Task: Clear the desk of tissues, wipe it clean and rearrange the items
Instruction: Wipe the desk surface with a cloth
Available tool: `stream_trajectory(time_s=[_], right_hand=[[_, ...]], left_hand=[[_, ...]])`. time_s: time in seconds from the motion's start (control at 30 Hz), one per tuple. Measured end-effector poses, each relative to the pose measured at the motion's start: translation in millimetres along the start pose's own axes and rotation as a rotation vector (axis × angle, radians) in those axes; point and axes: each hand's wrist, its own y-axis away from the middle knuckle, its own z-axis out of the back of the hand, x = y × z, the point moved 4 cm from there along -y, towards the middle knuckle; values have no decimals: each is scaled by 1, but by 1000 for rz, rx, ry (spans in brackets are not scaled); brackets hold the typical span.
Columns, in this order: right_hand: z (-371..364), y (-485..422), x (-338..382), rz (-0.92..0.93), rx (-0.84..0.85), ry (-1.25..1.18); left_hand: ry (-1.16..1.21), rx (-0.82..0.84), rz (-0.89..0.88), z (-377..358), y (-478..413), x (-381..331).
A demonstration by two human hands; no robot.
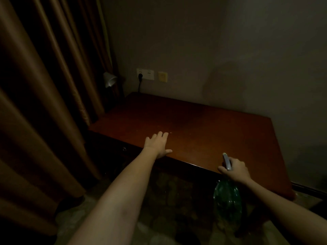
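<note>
The room is dim, and the person is standing at the front edge of a dark reddish wooden worktop (203, 124) that is sitting in a corner against a grey wall (221, 46). The left hand (158, 145) is lying palm down on the wood just inside the front edge, towards the left. Its fingers (161, 135) are stretched out, released and slightly spread, holding nothing, and the thumb is pointing along the edge to the right.

The right hand (235, 171) is hovering at the front edge further to the right, well apart from the left one. Its fingers are curling round the head of a spray bottle (227, 197) and grasping it. The pale nozzle (226, 160) is sticking out above the knuckles and pointing over the wood, while the green translucent body is hanging below the hand, in front of the edge and off the surface.

A heavy brown curtain (44, 103) is hanging down the left side. Between it and the back-left corner a small lamp (109, 79) with a pale shade is tilting downward. On the wall behind, a white socket plate (145, 74) is carrying a black plug (140, 75) whose cable is dropping behind the wood, and a yellowish plate (162, 76) is sitting just beside it. A patterned floor (168, 200) is showing dimly below.
</note>
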Motion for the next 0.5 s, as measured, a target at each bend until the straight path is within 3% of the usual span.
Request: stream_trajectory(time_s=[0.17, 0.37, 0.5], right_hand=[[6, 28, -16, -30, -57, -30], [15, 63, -48, -199, -33, 77], [29, 82, -62, -176, -65, 40]], left_hand=[[-16, -10, -71, 2, 10, -25], [-28, 8, -145, -4, 21, -58], [-16, 28, -171, -10, 28, -79]])
